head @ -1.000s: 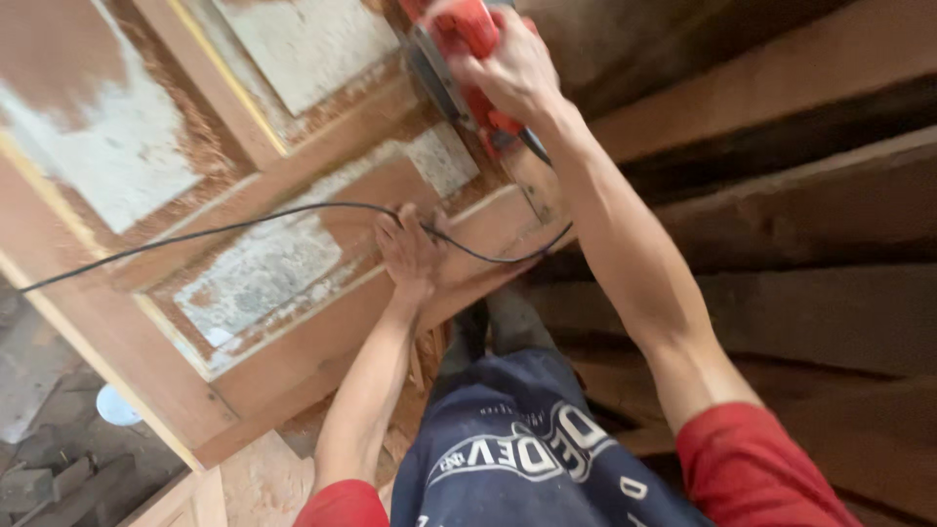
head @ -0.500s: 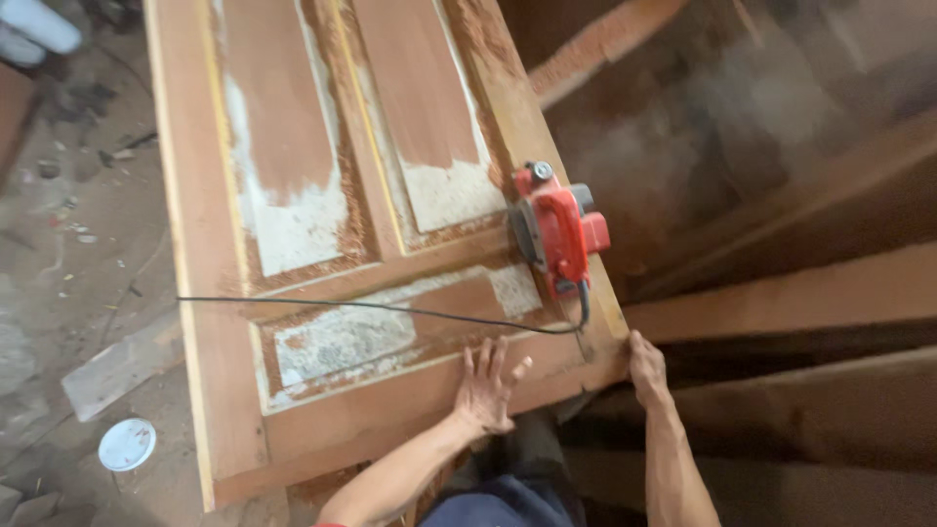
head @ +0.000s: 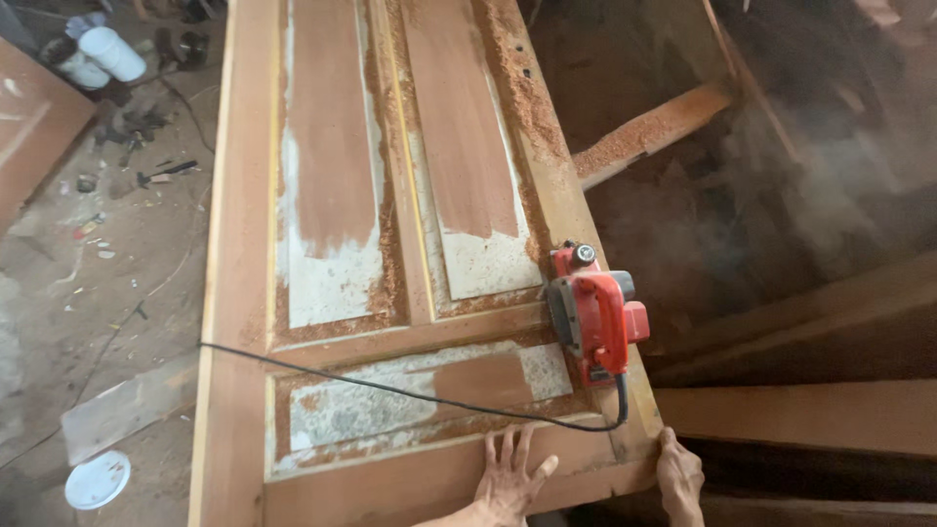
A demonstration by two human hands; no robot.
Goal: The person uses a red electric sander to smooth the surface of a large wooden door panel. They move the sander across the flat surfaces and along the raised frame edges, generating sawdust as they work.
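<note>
My left hand (head: 509,480) lies flat, fingers spread, on the bottom rail of the panelled door (head: 244,293); it grips nothing. My right hand (head: 680,478) is curled over the door's near right corner, fingers closed on the edge.

The door lies flat before me and runs away from me, with pale filler patches and sawdust in its recesses. I judge it heavy and stiff, solid timber; the dust could make the face slippery under a flat palm. The best hold looks to be the outer stiles and the bottom rail, not the thin panels.

The red electric planer (head: 595,314) rests unheld on the right stile, just beyond my right hand. Its black cord (head: 390,388) crosses the lower panel to the left. It could slide if the door tilts.

Farther off: a white lid (head: 98,479) on the floor at left, and timber beams (head: 810,410) at right.
</note>
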